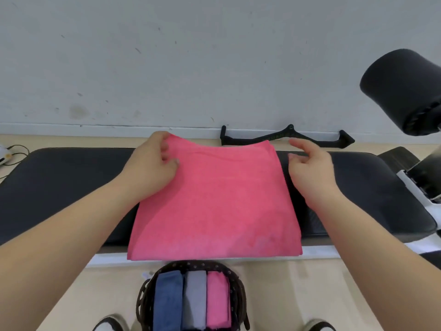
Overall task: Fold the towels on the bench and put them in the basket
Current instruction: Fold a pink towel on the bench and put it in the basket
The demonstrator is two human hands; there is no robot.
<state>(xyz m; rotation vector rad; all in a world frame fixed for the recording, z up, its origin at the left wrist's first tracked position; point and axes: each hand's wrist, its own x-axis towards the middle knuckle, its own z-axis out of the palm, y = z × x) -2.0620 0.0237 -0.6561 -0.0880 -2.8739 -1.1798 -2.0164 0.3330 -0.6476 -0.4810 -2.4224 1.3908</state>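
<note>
Two grips are out over the bench (71, 182), one at each far corner of the pink towel (214, 199). My left grip (152, 163) pinches the towel's far left corner: the thumb lies on top near the edge, and the fingers curl in against the cloth, lifting that corner a little off the pad. My right grip (310, 168) is just beside the far right corner, its fingers loosely bent and holding nothing. A strip of black pad shows between its fingertips and the cloth, so it is near the towel but apart from it.

The pink towel lies flat between my grips, already folded, with layered edges showing along the side next to my right grip. It runs back toward me across the full depth of the bench, and its near edge hangs just past the bench's front.

Below both grips, close to my body, the dark woven basket (195, 263) stands on the floor (107, 295). It holds three folded towels upright side by side: a blue towel (167, 302), a grey towel (195, 297) and a small pink towel (217, 299). The toes of my shoes (109, 323) show on either side of it.

Beyond my right grip, a black handle bar (286, 139) lies on the floor against the wall (214, 56). Well out past that grip, a black foam roller (403, 91) sticks up.
</note>
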